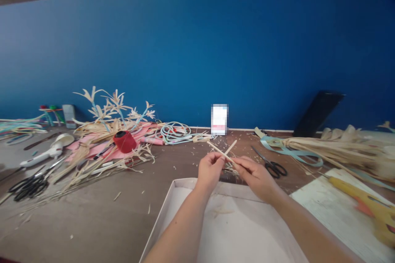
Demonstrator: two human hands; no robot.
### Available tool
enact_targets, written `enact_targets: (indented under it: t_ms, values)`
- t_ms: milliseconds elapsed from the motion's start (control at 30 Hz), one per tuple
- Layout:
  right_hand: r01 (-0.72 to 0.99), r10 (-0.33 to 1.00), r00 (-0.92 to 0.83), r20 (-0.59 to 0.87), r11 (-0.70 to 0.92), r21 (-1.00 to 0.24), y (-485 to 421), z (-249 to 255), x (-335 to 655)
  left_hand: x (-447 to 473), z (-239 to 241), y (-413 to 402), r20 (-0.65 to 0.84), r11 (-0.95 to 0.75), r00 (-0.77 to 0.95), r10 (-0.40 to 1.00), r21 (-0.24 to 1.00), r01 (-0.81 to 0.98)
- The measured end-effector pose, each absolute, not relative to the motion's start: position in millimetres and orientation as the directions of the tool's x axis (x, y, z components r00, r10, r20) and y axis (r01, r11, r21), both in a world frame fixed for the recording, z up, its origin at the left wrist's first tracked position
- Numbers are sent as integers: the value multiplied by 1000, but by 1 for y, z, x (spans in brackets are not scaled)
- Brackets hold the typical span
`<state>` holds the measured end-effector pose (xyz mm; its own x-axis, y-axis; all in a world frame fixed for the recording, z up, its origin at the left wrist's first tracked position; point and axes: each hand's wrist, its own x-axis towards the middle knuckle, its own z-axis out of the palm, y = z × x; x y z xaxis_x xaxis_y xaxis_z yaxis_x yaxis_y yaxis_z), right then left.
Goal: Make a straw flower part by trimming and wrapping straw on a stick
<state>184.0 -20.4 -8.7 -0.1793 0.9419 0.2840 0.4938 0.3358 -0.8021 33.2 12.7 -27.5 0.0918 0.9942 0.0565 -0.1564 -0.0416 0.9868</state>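
In front of me, above the far edge of a white shallow box (177,201), my two hands are close together. My left hand (211,172) is closed in a pinch on a thin pale strip (231,147) that slants up to the right. Between the fingers of my right hand (254,176) is a second pale strip (215,148), slanting up to the left. The strips cross just above my fingertips, and both look like dried straw or leaf. Their lower ends are hidden by my fingers. A pale scrap (224,211) lies in the box.
Black-handled scissors (276,169) lie beyond my right hand, near a yellow glue gun (354,191) on white paper. Leftward are a red thread spool (125,141), straw flowers (115,102), a white tool (46,154) and more scissors (31,185). A blue partition (185,49) stands behind.
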Motion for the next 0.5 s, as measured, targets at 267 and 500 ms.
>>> enact_targets:
  t_ms: [267, 500]
  values:
    - [263, 990, -144, 6, 44, -964, -15, -14, 187, 34, -30, 8, 130, -126, 117, 985, 991, -38]
    - [287, 988, -150, 19, 62, -956, -14, -18, 181, 36, -30, 5, 154, -159, 157, 975, 987, 15]
